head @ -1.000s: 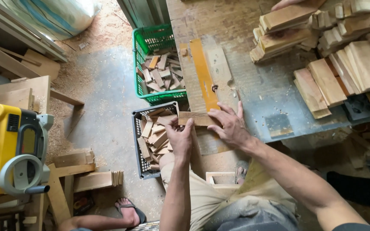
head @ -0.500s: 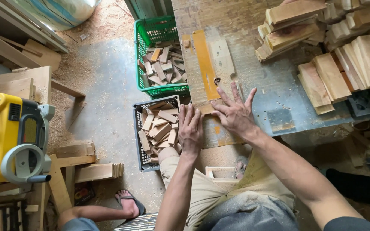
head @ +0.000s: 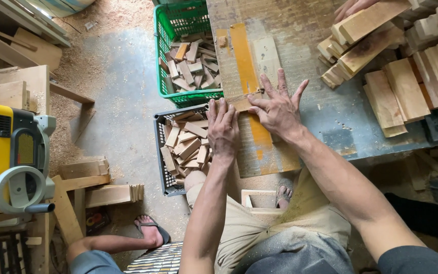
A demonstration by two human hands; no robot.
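Note:
My left hand (head: 223, 127) lies flat at the left edge of the saw table (head: 325, 116), its fingertips pressing a small wood piece (head: 242, 104). My right hand (head: 279, 107) rests palm down on the table just right of it, fingers spread wide, with the thumb touching the same piece. The piece sits across the orange strip (head: 244, 56) that runs down the tabletop. A pale board (head: 267, 56) lies beside the strip, beyond my right fingers.
A black crate (head: 162, 152) and a green crate (head: 160, 61), both with wood offcuts, stand on the floor left of the table. Stacked blocks (head: 406, 91) fill the table's right; another person's hand (head: 351, 6) touches one. A yellow machine (head: 6, 152) is at left, a sandalled foot (head: 150, 231) below.
Both hands have slid the small wood piece forward from the table's near edge onto the orange strip. My right fingers have spread out flat.

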